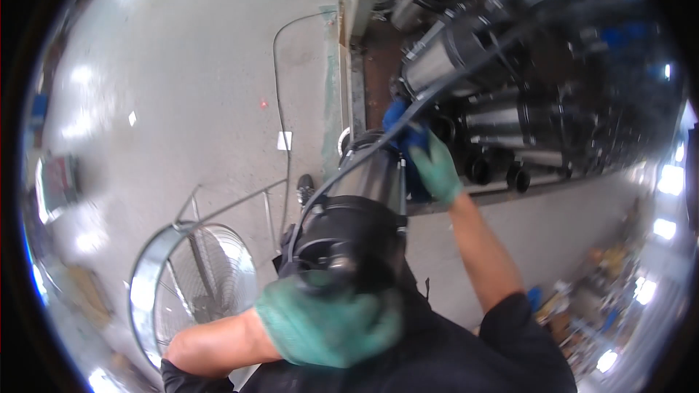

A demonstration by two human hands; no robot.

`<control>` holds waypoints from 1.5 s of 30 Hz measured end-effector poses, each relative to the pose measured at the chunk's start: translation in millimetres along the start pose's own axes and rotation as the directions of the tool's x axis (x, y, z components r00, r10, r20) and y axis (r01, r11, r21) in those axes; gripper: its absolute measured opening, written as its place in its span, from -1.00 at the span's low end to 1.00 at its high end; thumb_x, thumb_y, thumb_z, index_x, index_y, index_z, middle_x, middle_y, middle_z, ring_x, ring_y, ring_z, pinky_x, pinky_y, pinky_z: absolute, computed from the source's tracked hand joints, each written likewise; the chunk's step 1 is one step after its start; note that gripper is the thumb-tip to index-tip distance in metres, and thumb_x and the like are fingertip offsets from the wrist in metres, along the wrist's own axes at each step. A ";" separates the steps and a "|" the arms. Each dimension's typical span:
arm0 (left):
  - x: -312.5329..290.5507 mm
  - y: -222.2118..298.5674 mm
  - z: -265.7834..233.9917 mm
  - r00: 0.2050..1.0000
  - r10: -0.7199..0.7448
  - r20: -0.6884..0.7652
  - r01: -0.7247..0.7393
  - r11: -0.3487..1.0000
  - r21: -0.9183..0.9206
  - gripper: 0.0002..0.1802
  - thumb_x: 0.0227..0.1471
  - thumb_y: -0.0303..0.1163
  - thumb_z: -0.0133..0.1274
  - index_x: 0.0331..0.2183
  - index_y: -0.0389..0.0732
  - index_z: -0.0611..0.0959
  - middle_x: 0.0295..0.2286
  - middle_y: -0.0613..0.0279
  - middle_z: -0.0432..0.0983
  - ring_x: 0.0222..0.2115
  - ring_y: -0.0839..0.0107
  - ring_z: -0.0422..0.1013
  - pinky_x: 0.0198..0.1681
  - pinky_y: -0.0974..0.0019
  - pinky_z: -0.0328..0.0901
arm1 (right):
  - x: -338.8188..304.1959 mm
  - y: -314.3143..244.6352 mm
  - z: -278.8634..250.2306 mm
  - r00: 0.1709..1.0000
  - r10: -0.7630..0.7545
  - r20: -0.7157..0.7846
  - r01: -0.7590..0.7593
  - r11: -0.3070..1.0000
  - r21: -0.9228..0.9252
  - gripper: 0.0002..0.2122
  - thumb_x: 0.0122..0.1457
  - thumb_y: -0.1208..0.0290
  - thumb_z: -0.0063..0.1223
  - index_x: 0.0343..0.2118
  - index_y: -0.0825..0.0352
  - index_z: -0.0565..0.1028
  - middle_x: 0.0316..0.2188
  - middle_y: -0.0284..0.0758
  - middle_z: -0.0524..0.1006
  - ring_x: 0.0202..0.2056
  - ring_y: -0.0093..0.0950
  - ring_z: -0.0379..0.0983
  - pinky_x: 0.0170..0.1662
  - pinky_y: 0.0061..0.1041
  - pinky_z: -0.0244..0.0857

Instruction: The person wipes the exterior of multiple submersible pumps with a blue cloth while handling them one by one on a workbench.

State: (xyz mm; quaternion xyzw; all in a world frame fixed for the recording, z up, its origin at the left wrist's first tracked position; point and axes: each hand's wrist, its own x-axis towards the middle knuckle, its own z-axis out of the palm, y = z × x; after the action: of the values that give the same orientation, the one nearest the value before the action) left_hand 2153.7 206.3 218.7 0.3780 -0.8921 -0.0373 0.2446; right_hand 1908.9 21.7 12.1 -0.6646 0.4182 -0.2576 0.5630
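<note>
My feed shows the left hand (331,320) grasping the cylinder (353,222), which extends toward twelve o'clock; the right hand's (435,167) hold I can't tell.

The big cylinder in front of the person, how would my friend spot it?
Find the dark group of cylinders at the upper right, then go down and left toward the person's black shirt. Just ahead of the shirt is one big cylinder, silver and black. Unlike the others, its near end is right by the person's green-gloved left hand.
</note>
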 end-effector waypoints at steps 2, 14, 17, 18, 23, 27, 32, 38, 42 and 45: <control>-4.9 -0.4 1.2 0.998 0.043 0.033 -0.043 0.999 -0.026 -0.62 -0.25 -0.45 0.22 -0.25 0.03 0.71 -0.59 0.52 0.31 -0.65 0.52 0.32 -0.62 0.39 0.25 | 58.8 -9.0 -3.0 0.960 -0.079 0.268 0.165 0.935 -0.313 -0.66 0.24 0.25 0.08 -0.02 0.33 0.61 -0.07 0.08 0.61 -0.05 0.00 0.56 0.05 -0.17 0.40; -13.4 -4.9 -1.5 0.950 -0.311 0.022 0.302 0.935 0.186 -0.51 -0.10 0.01 0.47 -0.29 -0.18 0.73 -0.57 0.28 0.53 -0.55 0.22 0.51 -0.40 0.16 0.38 | -151.6 115.7 80.3 0.932 -0.034 -0.362 -0.008 0.993 -0.116 -0.54 0.20 0.49 0.19 0.18 0.38 0.43 0.04 0.04 0.55 0.05 0.07 0.49 0.14 -0.12 0.38; -27.7 -26.6 -7.9 0.928 -0.363 -0.078 0.372 0.906 0.203 -0.49 0.00 0.00 0.44 -0.29 -0.28 0.72 -0.45 0.13 0.67 -0.44 0.14 0.59 -0.29 0.15 0.44 | -160.3 86.3 44.9 0.963 -0.018 -0.270 -0.039 0.978 -0.203 -0.57 0.13 0.43 0.25 0.09 0.36 0.50 0.00 0.02 0.58 0.01 0.06 0.52 0.07 -0.11 0.43; -30.8 -29.1 -8.3 0.901 -0.416 -0.124 0.434 0.875 0.215 -0.47 0.05 0.02 0.40 -0.27 -0.30 0.72 -0.43 0.13 0.68 -0.43 0.20 0.61 -0.27 0.17 0.45 | -156.5 75.1 22.4 0.969 0.139 -0.205 -0.169 0.976 -0.136 -0.58 0.14 0.39 0.26 0.07 0.36 0.52 -0.05 0.01 0.60 -0.03 0.07 0.54 0.06 -0.12 0.44; -37.5 -50.0 -14.3 0.773 -0.605 -0.189 0.629 0.770 0.106 -0.33 0.17 0.20 0.24 -0.22 -0.34 0.71 -0.40 0.13 0.68 -0.34 0.25 0.62 -0.18 0.25 0.47 | -105.4 54.6 -6.4 0.908 0.133 -0.397 0.015 0.937 0.349 -0.62 0.24 0.28 0.18 0.07 0.34 0.55 -0.11 0.05 0.62 -0.09 0.04 0.57 0.05 -0.13 0.45; -16.4 -64.7 -9.8 0.734 -0.652 -0.189 0.665 0.746 0.009 -0.51 0.27 -0.04 0.22 -0.21 -0.39 0.69 -0.34 0.11 0.65 -0.34 0.32 0.56 -0.23 0.29 0.45 | -42.0 32.4 56.5 0.785 -0.182 -0.592 0.039 0.968 -0.246 -0.50 0.24 0.31 0.18 0.23 0.29 0.39 -0.07 0.07 0.50 -0.04 -0.03 0.48 0.13 -0.01 0.33; 20.2 -68.6 -11.7 0.684 -0.720 -0.120 0.728 0.685 0.042 -0.85 0.25 -0.43 0.19 -0.22 -0.32 0.67 -0.36 0.22 0.61 -0.38 0.50 0.48 -0.29 0.39 0.40 | -112.8 39.8 20.2 0.978 0.180 -0.108 -0.178 0.984 0.030 -0.50 0.29 0.31 0.14 0.28 0.28 0.37 0.05 0.04 0.53 0.04 -0.03 0.52 0.17 -0.16 0.40; 65.9 -81.0 -6.3 0.635 -0.771 -0.054 0.767 0.637 -0.070 -0.88 0.28 -0.41 0.19 -0.22 -0.25 0.65 -0.41 0.32 0.56 -0.39 0.57 0.43 -0.29 0.41 0.38 | -115.0 31.1 -19.4 0.948 0.096 -0.304 -0.122 0.990 -0.070 -0.53 0.24 0.25 0.19 0.20 0.26 0.47 -0.02 -0.04 0.60 -0.01 -0.10 0.57 0.09 -0.17 0.45; 93.5 -105.3 2.6 0.790 -0.610 0.064 0.613 0.787 -0.062 -0.89 0.29 -0.40 0.16 -0.25 -0.23 0.63 -0.43 0.28 0.59 -0.40 0.51 0.45 -0.28 0.33 0.39 | -61.9 10.0 24.5 0.941 -0.146 -0.304 -0.022 0.873 -0.487 -0.53 0.11 0.25 0.34 0.09 0.25 0.52 0.11 -0.07 0.45 0.06 -0.03 0.46 0.14 -0.10 0.40; 121.5 -96.8 -0.5 0.765 -0.626 0.149 0.643 0.755 -0.129 -0.81 0.26 -0.29 0.17 -0.24 -0.22 0.63 -0.40 0.07 0.66 -0.41 0.30 0.58 -0.27 0.21 0.46 | -83.4 -22.3 10.1 0.990 0.111 -0.084 -0.139 0.852 -0.504 -0.53 0.05 0.31 0.38 0.07 0.18 0.56 0.07 -0.09 0.44 0.01 -0.03 0.50 0.09 -0.09 0.45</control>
State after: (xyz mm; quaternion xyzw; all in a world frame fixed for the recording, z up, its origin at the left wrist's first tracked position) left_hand 2145.1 53.3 244.4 0.6334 -0.7149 -0.2132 0.2055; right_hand 1879.9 98.0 42.0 -0.7540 0.5281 -0.1184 0.3722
